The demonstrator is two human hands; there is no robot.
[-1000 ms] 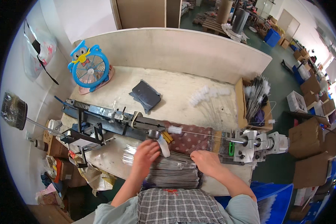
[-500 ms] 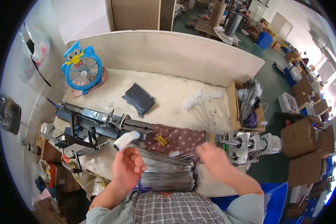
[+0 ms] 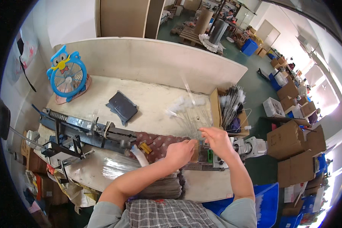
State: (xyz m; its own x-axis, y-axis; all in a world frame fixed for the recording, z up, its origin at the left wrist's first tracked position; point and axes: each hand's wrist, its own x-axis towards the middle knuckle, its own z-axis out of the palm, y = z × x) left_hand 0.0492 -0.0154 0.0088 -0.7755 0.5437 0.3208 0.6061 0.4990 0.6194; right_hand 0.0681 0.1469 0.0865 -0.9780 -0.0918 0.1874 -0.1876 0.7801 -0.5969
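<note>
My left hand [image 3: 180, 152] and my right hand [image 3: 216, 140] are close together over the right end of a long dark twisting machine [image 3: 87, 131], by its green clamp [image 3: 209, 155]. Both hands have their fingers pinched on a thin wire [image 3: 198, 133] held at the clamp. Just beyond them, loose wires with white fluffy tips [image 3: 184, 108] lie fanned out on the bench. A thick bundle of thin wires [image 3: 159, 187] rests at the near edge, under my left forearm. A white tube [image 3: 140, 157] lies on the spotted brown cloth [image 3: 159, 142].
A cardboard box of finished brushes [image 3: 231, 110] stands at the bench's right end, with the machine's grey motor [image 3: 252, 146] beside it. A blue owl-shaped fan [image 3: 66, 76] and a dark pouch [image 3: 121, 107] sit farther back. Cardboard boxes [image 3: 288, 140] and blue crates [image 3: 268, 201] stand on the floor to the right.
Both hands have left the wire bundle at the near edge and moved forward and right to the machine's clamp, coming close together.
</note>
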